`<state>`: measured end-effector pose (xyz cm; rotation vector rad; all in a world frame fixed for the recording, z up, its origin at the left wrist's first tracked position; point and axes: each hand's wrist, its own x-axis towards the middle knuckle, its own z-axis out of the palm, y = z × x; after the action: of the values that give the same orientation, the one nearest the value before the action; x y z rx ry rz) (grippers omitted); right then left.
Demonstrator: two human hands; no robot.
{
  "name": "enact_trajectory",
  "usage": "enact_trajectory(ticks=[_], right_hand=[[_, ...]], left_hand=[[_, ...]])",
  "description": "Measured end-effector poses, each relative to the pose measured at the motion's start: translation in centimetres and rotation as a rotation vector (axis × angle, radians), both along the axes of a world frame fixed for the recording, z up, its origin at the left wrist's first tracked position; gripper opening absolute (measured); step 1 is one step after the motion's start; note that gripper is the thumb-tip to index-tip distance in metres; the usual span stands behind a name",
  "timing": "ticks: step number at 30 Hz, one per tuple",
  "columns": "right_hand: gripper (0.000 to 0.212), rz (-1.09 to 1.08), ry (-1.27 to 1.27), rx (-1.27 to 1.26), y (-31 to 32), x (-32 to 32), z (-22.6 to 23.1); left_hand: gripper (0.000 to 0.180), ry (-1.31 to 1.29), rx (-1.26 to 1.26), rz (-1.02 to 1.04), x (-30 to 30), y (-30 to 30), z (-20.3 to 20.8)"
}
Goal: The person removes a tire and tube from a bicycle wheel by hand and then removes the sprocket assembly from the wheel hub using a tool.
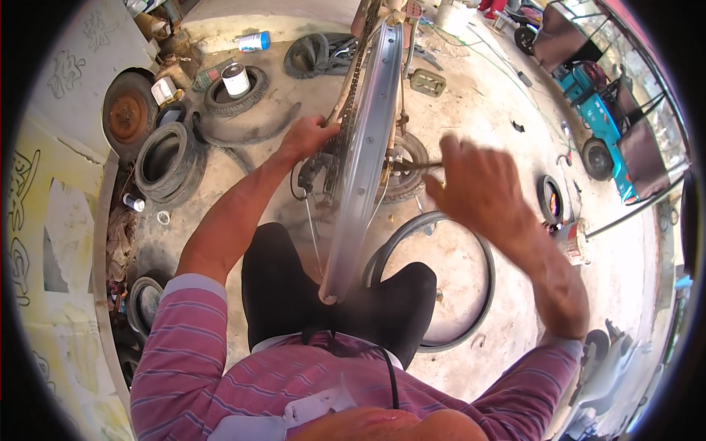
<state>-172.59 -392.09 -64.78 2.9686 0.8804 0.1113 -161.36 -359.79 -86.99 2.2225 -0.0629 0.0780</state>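
Observation:
A bare metal wheel rim [362, 169] stands upright between my knees, with no tyre on it, and is slightly blurred. It sits in a bicycle frame, with a chain [359, 70] running along its left side. My left hand [312, 138] is closed at a frame tube [340, 105] left of the rim; its fingertips are partly hidden. To the right of the hub, my right hand [482, 180] is smeared by motion. A dark rod-like part [415, 167] reaches from the hub toward it. Whether the right hand touches that part cannot be made out.
A black tyre [491, 275] lies by my right knee. Stacked tyres [168, 163], a white tin [235, 79] on another tyre and a rusty wheel [126, 115] stand at left. A blue vehicle [604, 136] is at far right, a motor scooter [607, 371] at lower right.

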Motion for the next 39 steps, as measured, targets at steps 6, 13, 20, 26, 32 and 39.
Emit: enact_trajectory(ticks=[6, 13, 20, 26, 32, 39], right_hand=[[0.036, 0.009, 0.646, 0.092, -1.9, -7.3, -10.8], [0.039, 0.019, 0.875, 0.102, -0.9, 1.1, -33.0], [0.027, -0.343, 0.174, 0.337, -1.2, 23.3, -34.3], [0.016, -0.094, -0.345, 0.355, 0.9, 25.5, -15.8], [0.021, 0.051, -0.308, 0.062, -2.3, 10.1, -1.0], [0.037, 0.047, 0.647, 0.071, -1.6, -4.6, -6.2]], left_hand=[[0.059, 0.102, -0.007, 0.062, -0.2, -1.1, 1.8], [0.057, 0.106, -0.013, 0.084, -0.6, -1.5, 2.1], [0.057, 0.113, 0.024, 0.045, -0.3, -2.7, 3.7], [0.058, 0.089, 0.002, 0.070, -0.8, -0.1, 1.8], [0.059, 0.075, 0.007, 0.081, -0.9, -2.0, 2.3], [0.062, 0.078, 0.045, 0.119, -1.2, -0.8, 2.4]])
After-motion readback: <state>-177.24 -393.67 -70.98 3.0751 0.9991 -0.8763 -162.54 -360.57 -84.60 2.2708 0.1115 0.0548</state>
